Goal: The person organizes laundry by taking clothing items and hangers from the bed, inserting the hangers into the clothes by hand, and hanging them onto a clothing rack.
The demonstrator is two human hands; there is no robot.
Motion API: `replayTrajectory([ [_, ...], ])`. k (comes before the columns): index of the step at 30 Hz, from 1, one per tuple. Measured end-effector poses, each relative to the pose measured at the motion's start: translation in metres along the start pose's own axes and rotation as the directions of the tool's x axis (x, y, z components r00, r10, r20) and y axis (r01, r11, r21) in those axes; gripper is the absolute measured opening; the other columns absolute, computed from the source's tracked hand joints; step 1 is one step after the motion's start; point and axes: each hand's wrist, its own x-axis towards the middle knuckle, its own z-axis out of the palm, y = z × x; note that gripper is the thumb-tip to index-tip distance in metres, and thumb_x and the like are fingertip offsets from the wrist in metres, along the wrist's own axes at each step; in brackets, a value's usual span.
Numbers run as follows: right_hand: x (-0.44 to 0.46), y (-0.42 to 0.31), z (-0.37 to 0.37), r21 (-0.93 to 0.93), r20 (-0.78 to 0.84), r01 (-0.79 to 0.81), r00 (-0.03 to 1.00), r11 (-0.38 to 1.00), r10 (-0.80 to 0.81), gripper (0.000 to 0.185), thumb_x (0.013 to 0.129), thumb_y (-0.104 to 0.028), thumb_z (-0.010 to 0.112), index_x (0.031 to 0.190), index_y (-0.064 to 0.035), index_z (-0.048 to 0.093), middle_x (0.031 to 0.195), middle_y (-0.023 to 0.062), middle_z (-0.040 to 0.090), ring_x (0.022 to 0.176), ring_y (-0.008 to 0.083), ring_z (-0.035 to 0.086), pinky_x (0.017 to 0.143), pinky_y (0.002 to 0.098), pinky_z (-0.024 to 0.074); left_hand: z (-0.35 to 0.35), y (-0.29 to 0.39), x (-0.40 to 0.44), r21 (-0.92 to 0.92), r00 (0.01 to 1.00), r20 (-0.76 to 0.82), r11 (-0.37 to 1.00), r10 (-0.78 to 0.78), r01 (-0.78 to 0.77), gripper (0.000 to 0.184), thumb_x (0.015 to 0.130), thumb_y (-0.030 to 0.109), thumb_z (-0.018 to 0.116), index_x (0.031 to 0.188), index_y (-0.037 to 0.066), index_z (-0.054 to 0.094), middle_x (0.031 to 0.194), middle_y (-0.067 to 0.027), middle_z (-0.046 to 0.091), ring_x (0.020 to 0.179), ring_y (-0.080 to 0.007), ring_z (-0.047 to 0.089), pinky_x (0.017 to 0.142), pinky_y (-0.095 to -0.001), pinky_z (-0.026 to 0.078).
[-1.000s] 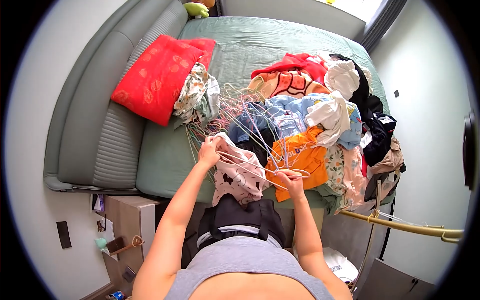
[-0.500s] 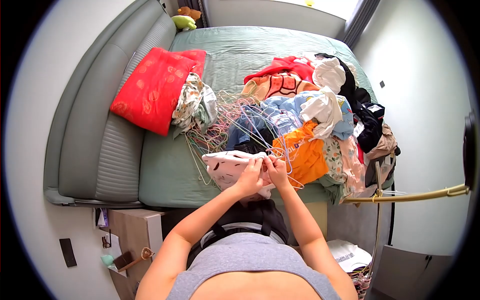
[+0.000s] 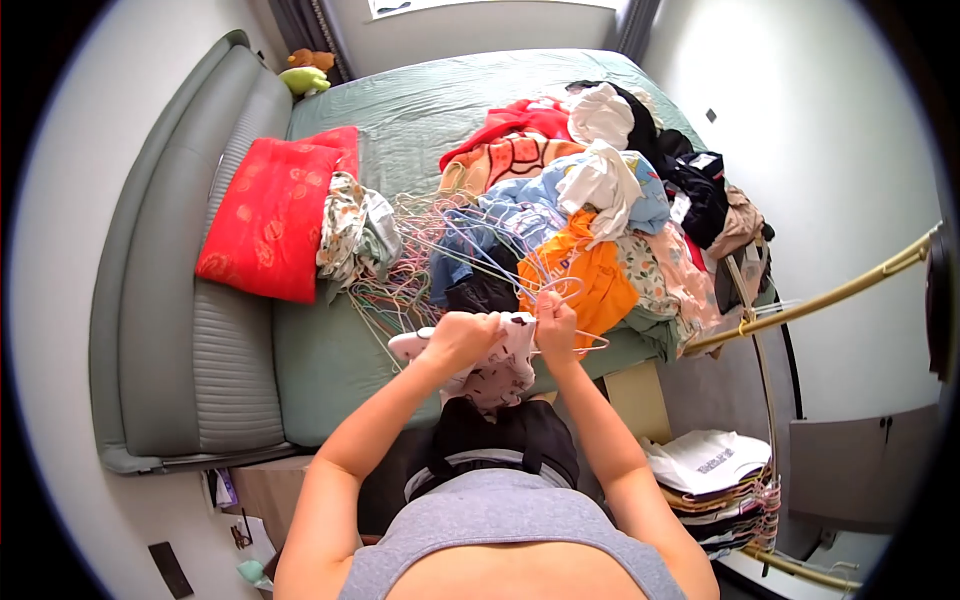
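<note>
My left hand [image 3: 462, 342] is closed on the bunched pink patterned garment [image 3: 495, 380], which hangs in front of my waist at the bed's near edge. Close beside it on the right, my right hand [image 3: 555, 325] is closed round a thin wire hanger [image 3: 592, 345] whose end sticks out to the right. Most of this hanger is hidden by the cloth and my fingers. Just beyond my hands lie a tangle of coloured hangers [image 3: 408, 275], dark blue denim [image 3: 460, 250] and an orange shirt [image 3: 590, 280].
A red pillow [image 3: 270, 220] and patterned cloth [image 3: 345, 235] lie by the grey headboard [image 3: 160, 330]. More clothes [image 3: 600, 180] are heaped on the bed's right. A gold rail [image 3: 830, 295] crosses at right, above clothes hung in a stack [image 3: 710, 465].
Both hands came together at the garment, and its cloth is now bunched between them. The left hand has shifted left from the right one since half a second ago. The view has turned right.
</note>
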Motion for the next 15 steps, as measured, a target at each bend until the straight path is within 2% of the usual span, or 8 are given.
replayTrajectory([
  [3, -0.021, 0.001, -0.001, -0.127, 0.045, -0.068, 0.996, 0.99, 0.075, 0.03, 0.091, -0.024, 0.05, 0.07, -0.0028, 0.051, 0.056, 0.0068, 0.047, 0.053, 0.0175, 0.047, 0.051, 0.0326, 0.0368, 0.014, 0.024, 0.006, -0.056, 1.0, 0.025, 0.998, 0.002, -0.001, 0.017, 0.08, 0.023, 0.056, 0.076, 0.008, 0.05, 0.064, -0.0077, 0.057, 0.058, -0.0274, 0.059, 0.048, -0.0386, 0.045],
  [6, -0.023, 0.006, -0.017, -0.064, -0.093, 0.121, 0.988, 0.991, -0.127, 0.027, 0.091, -0.026, 0.05, 0.078, -0.0023, 0.052, 0.071, 0.0101, 0.054, 0.067, 0.0198, 0.053, 0.062, 0.0314, 0.0409, 0.018, 0.03, 0.013, -0.162, 0.998, -0.031, 0.986, -0.048, 0.042, 0.018, 0.081, 0.024, 0.056, 0.076, 0.008, 0.05, 0.066, -0.0084, 0.056, 0.06, -0.0299, 0.059, 0.049, -0.0398, 0.045],
  [7, -0.023, 0.007, -0.028, 0.041, -0.149, 0.068, 0.987, 0.997, -0.061, 0.025, 0.09, -0.027, 0.05, 0.084, -0.0023, 0.051, 0.081, 0.0116, 0.054, 0.077, 0.0215, 0.053, 0.071, 0.0313, 0.0411, 0.014, 0.035, 0.017, -0.218, 0.996, -0.051, 0.974, -0.069, 0.056, 0.018, 0.081, 0.024, 0.056, 0.076, 0.008, 0.05, 0.066, -0.0096, 0.056, 0.061, -0.0317, 0.058, 0.051, -0.0407, 0.045],
  [8, -0.028, 0.004, -0.043, -0.124, -0.324, 0.064, 0.941, 0.99, -0.101, 0.022, 0.089, -0.024, 0.051, 0.082, -0.0031, 0.052, 0.08, 0.0115, 0.054, 0.078, 0.0231, 0.052, 0.073, 0.0323, 0.0406, 0.01, 0.038, 0.02, -0.26, 0.995, -0.076, 0.965, -0.063, 0.041, 0.017, 0.08, 0.022, 0.058, 0.075, 0.007, 0.05, 0.068, -0.0096, 0.057, 0.061, -0.0313, 0.058, 0.051, -0.0404, 0.045],
  [10, -0.04, 0.017, -0.07, -0.265, -0.295, 0.11, 0.937, 0.958, -0.189, 0.019, 0.088, -0.022, 0.051, 0.083, -0.0034, 0.053, 0.08, 0.0116, 0.054, 0.079, 0.027, 0.052, 0.074, 0.0353, 0.041, 0.001, 0.048, 0.028, -0.321, 0.993, -0.098, 0.946, -0.066, 0.031, 0.016, 0.078, 0.019, 0.06, 0.075, 0.006, 0.051, 0.069, -0.0099, 0.057, 0.061, -0.0314, 0.058, 0.051, -0.0396, 0.045],
  [11, -0.049, 0.021, -0.077, -0.398, -0.121, 0.109, 0.978, 0.911, -0.17, 0.017, 0.086, -0.021, 0.052, 0.084, -0.004, 0.054, 0.081, 0.0122, 0.055, 0.081, 0.0301, 0.052, 0.075, 0.0393, 0.0405, -0.002, 0.055, 0.032, -0.348, 0.994, -0.103, 0.937, -0.041, 0.003, 0.016, 0.078, 0.018, 0.06, 0.075, 0.006, 0.051, 0.069, -0.01, 0.057, 0.061, -0.0315, 0.058, 0.052, -0.0392, 0.045],
  [12, -0.049, 0.01, -0.075, -0.411, 0.013, 0.33, 0.934, 0.85, -0.356, 0.019, 0.08, -0.022, 0.059, 0.087, -0.004, 0.056, 0.082, 0.0129, 0.056, 0.082, 0.0315, 0.053, 0.077, 0.0423, 0.0395, -0.005, 0.063, 0.037, -0.375, 0.994, -0.108, 0.927, -0.017, -0.025, 0.015, 0.078, 0.017, 0.06, 0.075, 0.006, 0.051, 0.07, -0.0102, 0.057, 0.062, -0.0315, 0.058, 0.052, -0.0389, 0.045],
  [15, -0.066, -0.016, -0.077, -0.268, 0.073, 0.363, 0.931, 0.893, -0.357, 0.028, 0.072, -0.019, 0.068, 0.09, -0.0019, 0.056, 0.083, 0.0144, 0.057, 0.076, 0.0303, 0.054, 0.07, 0.0375, 0.0429, -0.007, 0.09, 0.048, -0.443, 0.99, -0.134, 0.892, 0.036, -0.092, 0.014, 0.077, 0.015, 0.06, 0.074, 0.005, 0.051, 0.069, -0.011, 0.056, 0.062, -0.0317, 0.057, 0.053, -0.0382, 0.045],
])
